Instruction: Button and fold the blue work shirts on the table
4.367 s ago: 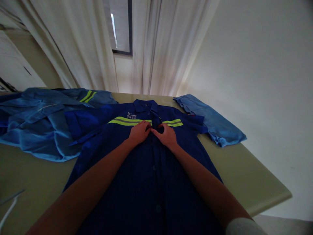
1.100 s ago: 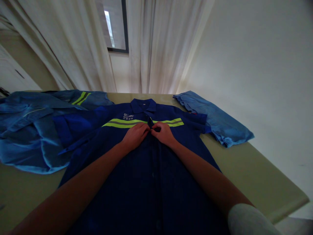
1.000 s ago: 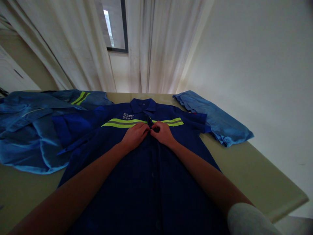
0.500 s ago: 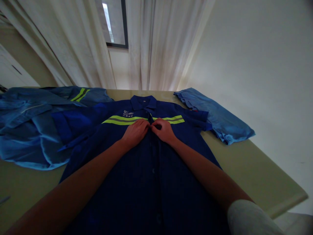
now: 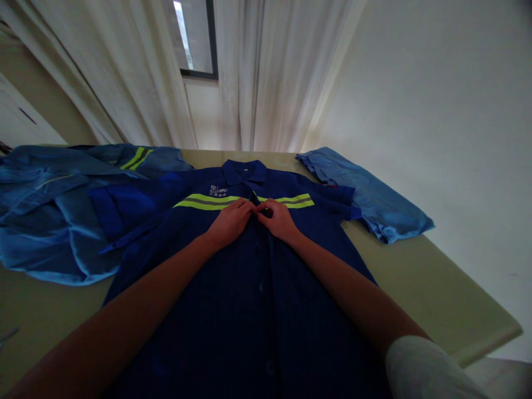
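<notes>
A dark blue short-sleeved work shirt [image 5: 216, 310] lies front up, its collar at the far end. It has a yellow-green reflective band across the chest and a white emblem. At the front opening, level with the band, my left hand [image 5: 233, 221] pinches the shirt's edge. My right hand [image 5: 277, 220] meets it there, thumb and forefinger curled together on the same edge. The fingertips nearly touch, and any button between them is too small to make out. Lower down the front, a couple of buttons show faintly.
Lighter blue garments [image 5: 50, 221] are heaped on the left, one with a reflective stripe. A folded blue garment [image 5: 369, 194] rests at the right by the white wall. Beneath everything is a pale table [image 5: 440, 299]. Curtains [image 5: 282, 77] hang behind it.
Both hands stay at the same spot on the front opening, with only small finger movements. The whole view has shifted very slightly.
</notes>
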Demonstrator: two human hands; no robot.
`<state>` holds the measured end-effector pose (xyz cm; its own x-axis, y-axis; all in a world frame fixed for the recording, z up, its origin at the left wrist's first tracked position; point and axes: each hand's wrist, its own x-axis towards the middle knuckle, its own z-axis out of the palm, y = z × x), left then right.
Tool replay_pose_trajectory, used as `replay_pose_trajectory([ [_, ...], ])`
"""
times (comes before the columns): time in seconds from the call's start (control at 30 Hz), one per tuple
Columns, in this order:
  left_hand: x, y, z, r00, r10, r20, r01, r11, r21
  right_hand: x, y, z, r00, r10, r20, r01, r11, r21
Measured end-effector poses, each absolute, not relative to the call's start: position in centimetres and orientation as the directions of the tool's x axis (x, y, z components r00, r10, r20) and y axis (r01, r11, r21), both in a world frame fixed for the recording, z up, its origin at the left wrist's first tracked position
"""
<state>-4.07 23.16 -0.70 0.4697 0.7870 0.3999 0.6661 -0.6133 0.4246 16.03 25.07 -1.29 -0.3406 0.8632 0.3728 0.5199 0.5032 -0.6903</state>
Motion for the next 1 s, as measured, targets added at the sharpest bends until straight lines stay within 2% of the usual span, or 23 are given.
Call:
replay_pose_trajectory([
  [0.23,-4.0,23.3,-0.6,0.417,0.801,0.430,0.648,-0.594,0.477,15.8,24.8,-1.1,-0.368,0.860,0.354,0.595,0.511,-0.620],
  [0.43,-4.0,23.7,-0.4,0.325,0.878,0.353,0.705,-0.473,0.528,15.7,24.6,-0.8,-0.380,0.858,0.345,0.625,0.513,-0.588],
  [0.53,-4.2,24.2,-0.5,0.330,0.890,0.313,0.685,-0.454,0.569,15.6,24.6,-0.7,-0.386,0.856,0.344,0.625,0.517,-0.586],
  [0.73,-4.3,24.1,-0.4,0.342,0.873,0.349,0.687,-0.485,0.541,15.8,24.7,-0.9,-0.391,0.849,0.355,0.617,0.528,-0.584],
  [0.9,-4.5,23.9,-0.1,0.375,0.887,0.270,0.628,-0.457,0.629,15.8,24.8,-1.1,-0.385,0.840,0.383,0.608,0.543,-0.579],
  [1.0,-4.6,23.9,-0.3,0.387,0.877,0.283,0.623,-0.476,0.622,15.8,24.8,-1.0,-0.387,0.836,0.388,0.606,0.548,-0.576],
])
